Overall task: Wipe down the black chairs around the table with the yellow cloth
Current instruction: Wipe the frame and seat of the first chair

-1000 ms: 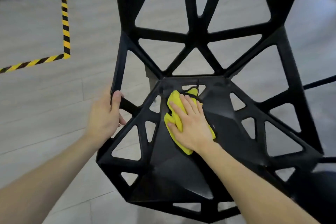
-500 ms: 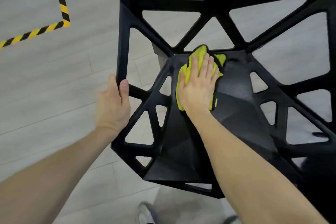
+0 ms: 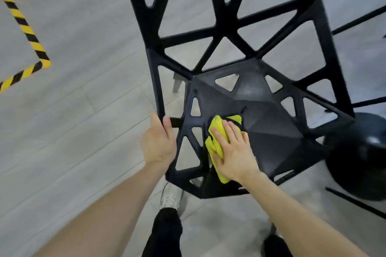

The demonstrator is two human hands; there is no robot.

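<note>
Right hand (image 3: 234,150) fingers (image 3: 226,131) spread flat, pressing yellow cloth (image 3: 216,145) onto black chair (image 3: 269,129) seat; left hand (image 3: 159,142) grips the frame.

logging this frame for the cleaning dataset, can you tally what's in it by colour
black: 2 (the chair, a round dark object to its right)
yellow: 1 (the cloth under the right hand)
yellow and black: 1 (striped floor tape)
white: 1 (a shoe)
total: 5
The left hand grips the chair's side bar.

Even, soft daylight; slight motion blur; wide-angle bending at the edges.
</note>
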